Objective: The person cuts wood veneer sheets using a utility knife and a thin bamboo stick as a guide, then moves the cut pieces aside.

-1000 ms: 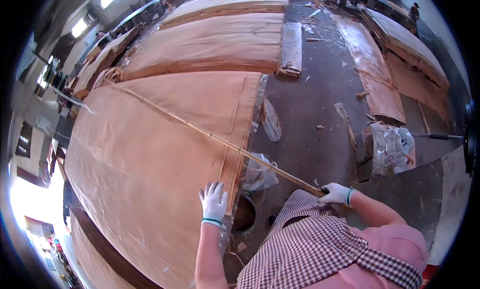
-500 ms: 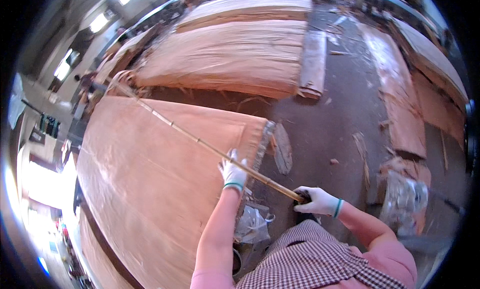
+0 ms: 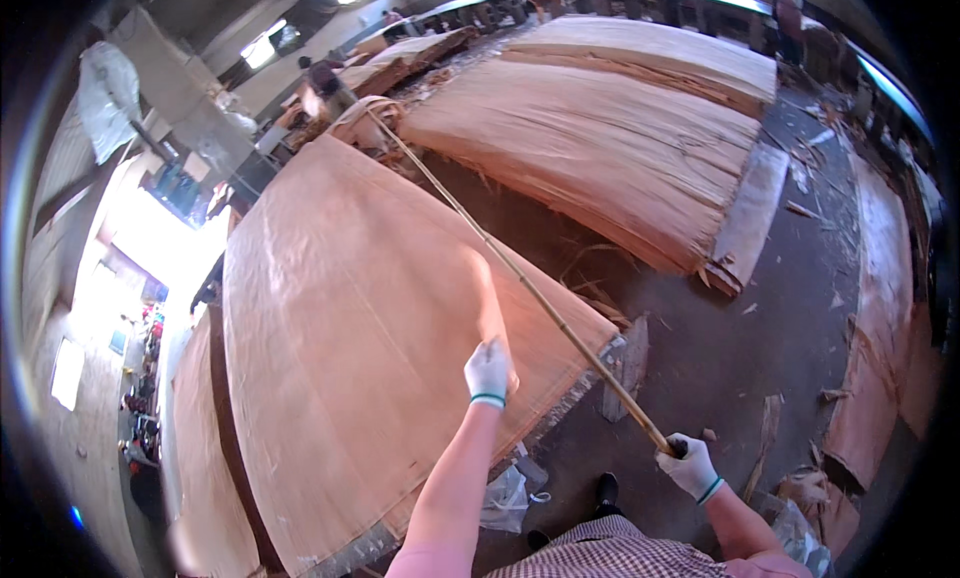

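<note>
My right hand (image 3: 688,466), in a white glove, grips the near end of a long thin bamboo pole (image 3: 520,278). The pole runs up and to the left across the big stack of veneer sheets (image 3: 340,318) to its far corner. My left hand (image 3: 488,372), also gloved, is raised over the stack's near right edge. Its fingers are closed on a narrow, blurred strip of veneer (image 3: 490,298) that stands up from the hand. The pole passes just to the right of that hand.
A second veneer stack (image 3: 600,148) lies beyond a dark gap, with more stacks behind it. A grey plank (image 3: 750,218) leans at its end. Loose veneer sheets (image 3: 880,378) and scraps litter the floor on the right. A plastic bag (image 3: 505,498) lies near my feet. A person (image 3: 325,78) stands far off.
My view has swung left and closer to the stack. My left hand has come off the pole, gone forward and lifted a veneer strip. My right hand keeps its hold on the pole's end.
</note>
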Tool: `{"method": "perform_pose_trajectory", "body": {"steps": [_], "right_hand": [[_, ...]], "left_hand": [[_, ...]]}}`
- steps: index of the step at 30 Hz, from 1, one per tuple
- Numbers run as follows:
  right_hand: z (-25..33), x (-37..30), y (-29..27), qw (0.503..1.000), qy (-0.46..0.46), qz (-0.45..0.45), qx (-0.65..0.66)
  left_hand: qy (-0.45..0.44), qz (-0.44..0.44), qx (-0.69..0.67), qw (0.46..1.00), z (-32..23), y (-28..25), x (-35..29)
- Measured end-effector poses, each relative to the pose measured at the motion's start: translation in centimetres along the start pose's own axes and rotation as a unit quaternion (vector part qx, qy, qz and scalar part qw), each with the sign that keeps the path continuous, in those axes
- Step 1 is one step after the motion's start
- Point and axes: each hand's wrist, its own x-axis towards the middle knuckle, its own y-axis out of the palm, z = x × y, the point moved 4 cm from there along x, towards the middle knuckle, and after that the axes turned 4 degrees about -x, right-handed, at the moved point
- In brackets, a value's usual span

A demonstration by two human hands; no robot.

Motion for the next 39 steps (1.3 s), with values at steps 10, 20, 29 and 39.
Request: {"method": "perform_pose_trajectory", "body": {"steps": [10, 20, 29, 39], "right_hand": [[1.3, -3.4, 14.7, 0.989, 0.048, 0.138, 0.032], [7.2, -12.5, 30.3, 0.967, -0.048, 0.250, -0.020], [14.1, -26.4, 50.0, 0.944, -0.046, 0.327, -0.005], [16.8, -40.8, 69.7, 0.838, -0.096, 0.527, -0.108]], "left_hand": [[0.165, -0.056, -0.046, 0.984, -7.9, -13.3, -3.6], [0.295, 0.097, 0.071, 0.948, -6.8, -18.3, -15.4], [-0.267, -0.045, -0.369, 0.889, 18.6, -40.3, -26.0], [-0.169, -0.197, -0.574, 0.776, 29.0, -62.9, -36.4]]}}
